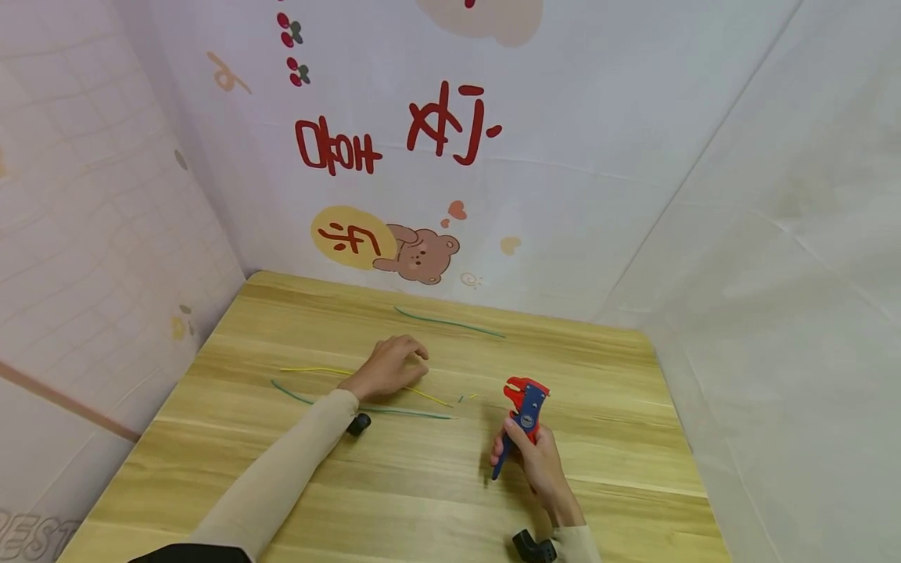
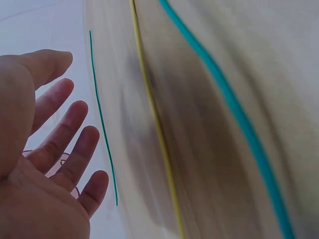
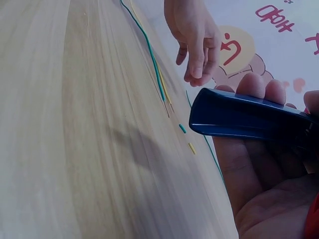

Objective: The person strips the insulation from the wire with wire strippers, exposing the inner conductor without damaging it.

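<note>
My right hand (image 1: 545, 469) grips a red and blue wire stripper (image 1: 526, 407) by its handles, head pointing away from me. One blue handle (image 3: 244, 113) fills much of the right wrist view. My left hand (image 1: 389, 369) is held over the table with fingers loosely bent and nothing in them. Beneath it run a yellow wire (image 1: 310, 369) and a green wire (image 1: 411, 412), partly hidden by the hand and forearm. Bare copper (image 3: 167, 109) shows at their right ends. Farther back lies another green wire (image 1: 450, 321), beyond the left hand's fingertips.
Two small bits of cut insulation, a green piece (image 1: 461, 399) and a yellow piece (image 1: 473, 396), lie between the hands. The wood-grain table (image 1: 422, 500) meets a printed white wall sheet (image 1: 563, 195) at the back, with more sheeting on both sides.
</note>
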`<state>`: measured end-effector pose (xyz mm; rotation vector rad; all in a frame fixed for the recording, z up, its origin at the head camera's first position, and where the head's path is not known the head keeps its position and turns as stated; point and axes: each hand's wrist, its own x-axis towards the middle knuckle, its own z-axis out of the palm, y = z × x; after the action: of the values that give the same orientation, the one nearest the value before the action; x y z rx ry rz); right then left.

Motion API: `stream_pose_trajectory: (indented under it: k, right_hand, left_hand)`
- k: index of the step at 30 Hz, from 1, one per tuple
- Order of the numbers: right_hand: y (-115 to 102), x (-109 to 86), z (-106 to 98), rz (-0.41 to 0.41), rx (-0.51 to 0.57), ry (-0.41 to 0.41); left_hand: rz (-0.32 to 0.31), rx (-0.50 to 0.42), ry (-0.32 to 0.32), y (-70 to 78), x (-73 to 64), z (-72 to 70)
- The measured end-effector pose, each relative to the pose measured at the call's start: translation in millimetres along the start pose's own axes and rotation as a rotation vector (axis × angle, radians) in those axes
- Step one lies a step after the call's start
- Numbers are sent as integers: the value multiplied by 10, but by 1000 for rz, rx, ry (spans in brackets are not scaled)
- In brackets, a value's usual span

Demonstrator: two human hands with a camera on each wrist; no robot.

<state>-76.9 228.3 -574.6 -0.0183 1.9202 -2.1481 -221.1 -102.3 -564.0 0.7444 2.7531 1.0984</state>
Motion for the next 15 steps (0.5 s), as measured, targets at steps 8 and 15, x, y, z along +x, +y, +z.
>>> stream_pose_trajectory:
  k: [8, 15]
  right_hand:
    - [33, -22, -38, 7, 3, 10]
    - [38, -35, -61, 10, -4, 14]
  left_hand:
    - [23, 32, 5, 28, 187, 40]
    - [26, 52, 14, 11, 366, 109]
